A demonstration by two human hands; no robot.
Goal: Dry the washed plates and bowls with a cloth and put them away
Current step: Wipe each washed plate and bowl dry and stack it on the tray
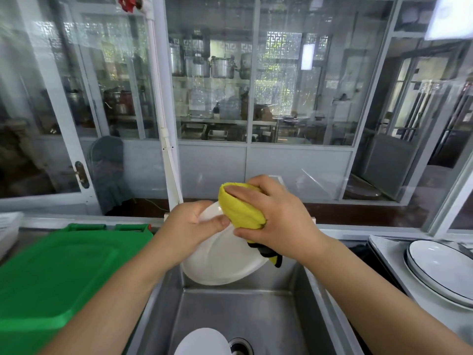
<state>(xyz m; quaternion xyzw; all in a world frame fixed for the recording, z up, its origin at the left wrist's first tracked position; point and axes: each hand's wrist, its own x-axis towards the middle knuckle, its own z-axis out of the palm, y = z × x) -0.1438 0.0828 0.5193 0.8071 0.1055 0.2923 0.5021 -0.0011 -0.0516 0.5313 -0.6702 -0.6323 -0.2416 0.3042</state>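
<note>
- Below, a steel sink (pixel 256 316) fills the lower middle, its drain (pixel 240 347) near the bottom edge beside a white dish (pixel 202 342) lying in the basin.
- Left of the sink sits a green bin lid (pixel 58 272), reaching from the counter's back edge to the near edge.
- On the right, a tray (pixel 384 249) holds a stack of black-rimmed plates (pixel 440 270), well apart from both hands.
- Over the sink's far edge, a white plate (pixel 220 262) is held tilted in the air, between the two hands.
- At the plate's upper left rim, the left hand (pixel 189 221) grips it, thumb across the front face and fingers curled behind.
- Against the plate's upper right part, the right hand (pixel 279 219) clutches a yellow cloth (pixel 240 208), fingers wrapped over the top and thumb beneath.
- Bunched in that grip, the cloth touches the plate's face just beside the left thumb; its dark-edged tail (pixel 271 254) hangs below the right palm, over the plate's right rim.
</note>
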